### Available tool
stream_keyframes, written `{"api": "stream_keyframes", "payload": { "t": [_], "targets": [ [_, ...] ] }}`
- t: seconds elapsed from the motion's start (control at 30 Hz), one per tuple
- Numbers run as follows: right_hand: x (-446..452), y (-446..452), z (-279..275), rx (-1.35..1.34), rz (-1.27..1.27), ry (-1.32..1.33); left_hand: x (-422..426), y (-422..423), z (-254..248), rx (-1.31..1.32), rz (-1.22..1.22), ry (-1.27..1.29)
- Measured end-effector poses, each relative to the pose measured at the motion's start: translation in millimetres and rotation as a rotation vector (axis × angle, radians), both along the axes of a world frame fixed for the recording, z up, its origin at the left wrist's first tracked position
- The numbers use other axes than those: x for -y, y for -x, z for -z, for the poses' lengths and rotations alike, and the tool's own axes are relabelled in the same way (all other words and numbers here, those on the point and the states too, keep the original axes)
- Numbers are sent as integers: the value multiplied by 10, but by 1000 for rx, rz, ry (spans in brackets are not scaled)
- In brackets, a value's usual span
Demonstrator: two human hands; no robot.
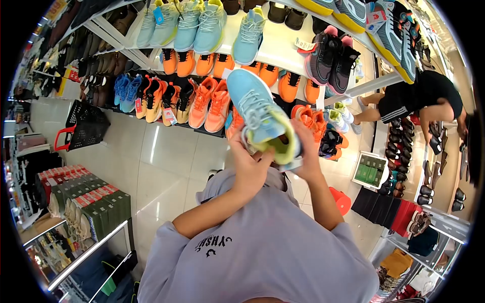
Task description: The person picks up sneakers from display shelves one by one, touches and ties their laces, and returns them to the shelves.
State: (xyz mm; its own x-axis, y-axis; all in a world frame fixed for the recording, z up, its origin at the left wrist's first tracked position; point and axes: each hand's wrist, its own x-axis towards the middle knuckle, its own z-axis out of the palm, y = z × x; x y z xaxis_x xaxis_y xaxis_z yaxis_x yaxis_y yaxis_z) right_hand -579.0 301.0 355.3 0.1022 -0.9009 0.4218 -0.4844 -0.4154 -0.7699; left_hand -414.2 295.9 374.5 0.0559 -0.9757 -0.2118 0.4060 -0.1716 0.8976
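Well, 1 pale blue shoe (246, 93) sits tilted before the white shelf (281, 49), its toe rounded, laces crisscrossed, collar lined yellow-green. My left hand (250, 170) grips its collar, thumb at the opening; my right hand (307, 154) holds the heel's side.

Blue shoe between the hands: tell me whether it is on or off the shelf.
Off it: the blue shoe is held up between the left hand and the right hand.
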Motion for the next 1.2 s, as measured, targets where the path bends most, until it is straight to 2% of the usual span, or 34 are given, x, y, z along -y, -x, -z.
{"api": "stream_keyframes", "payload": {
  "t": [0.03, 0.07, 0.1, 0.13, 0.17, 0.2, 0.23, 0.27, 0.3, 0.33, 0.37, 0.4, 0.43, 0.47, 0.53, 0.57, 0.6, 0.67, 0.73, 0.87, 0.93, 0.97, 1.07, 1.13, 1.17, 1.2],
  "targets": [
    [24, 171, 46, 21, 28, -90, -7, 7, 23, 21, 109, 82],
    [22, 302, 55, 378, 43, -315, -3, -13, 61, 41, 218, 161],
    [45, 506, 23, 328, 13, -333, 26, -193, 243, -81, 344, 141],
    [69, 754, 20, 282, -13, -349, 59, -312, 313, 41, 235, 63],
    [75, 929, 77, 444, 17, -491, 109, -407, 347, 164, 132, -11],
    [73, 1124, 183, 608, 49, -630, 160, -471, 324, 172, 140, -19],
    [78, 1454, 489, 575, -234, -506, 207, -521, 272, 44, 154, -213],
    [146, 1636, 656, 587, -300, -658, 261, -587, 244, -84, 167, -404],
    [324, 1572, 403, 647, -444, -667, 282, -689, 389, -331, 347, -403],
    [526, 1516, 146, 702, -593, -675, 301, -703, 357, -329, 350, -410],
    [657, 1657, 400, 529, -511, -783, 319, -699, 294, -434, 625, -391],
    [918, 1411, 172, 494, -713, -627, 334, -673, 260, -537, 899, -360],
    [1076, 1370, 156, 572, -732, -639, 316, -640, 303, -383, 928, -453],
    [1189, 1335, 148, 650, -752, -651, 316, -554, 299, -385, 920, -445],
    [1277, 1085, 279, 862, -260, -682, 335, -287, 260, -158, 695, -449],
    [1296, 930, 264, 937, -111, -653, 420, -151, 251, -130, 549, -404],
    [1301, 820, 275, 1114, -47, -752, 552, -15, 278, -126, 541, -396],
    [1299, 596, 348, 1230, 72, -973, 933, 266, 403, -98, 334, -378],
    [1344, 445, 361, 1140, -16, -965, 1405, 487, 571, -171, 384, -298],
    [1952, 549, 528, 1004, 49, -719, 2061, 755, 694, -135, 405, -193],
    [2215, 693, 601, 1105, -17, -740, 2323, 604, 733, -174, 555, -289],
    [2338, 762, 646, 1202, -84, -770, 2431, 497, 954, -224, 492, -363],
    [2664, 845, 921, 1124, -60, -840, 2652, 320, 1226, 15, 59, -613],
    [2771, 809, 1133, 1170, -73, -883, 2831, 264, 1344, 31, -108, -716],
    [2768, 730, 1220, 1226, -10, -807, 2905, 209, 1408, 32, -103, -712],
    [2768, 656, 1295, 1278, 51, -729, 2975, 153, 1463, -116, -20, -632]
  ]
}}
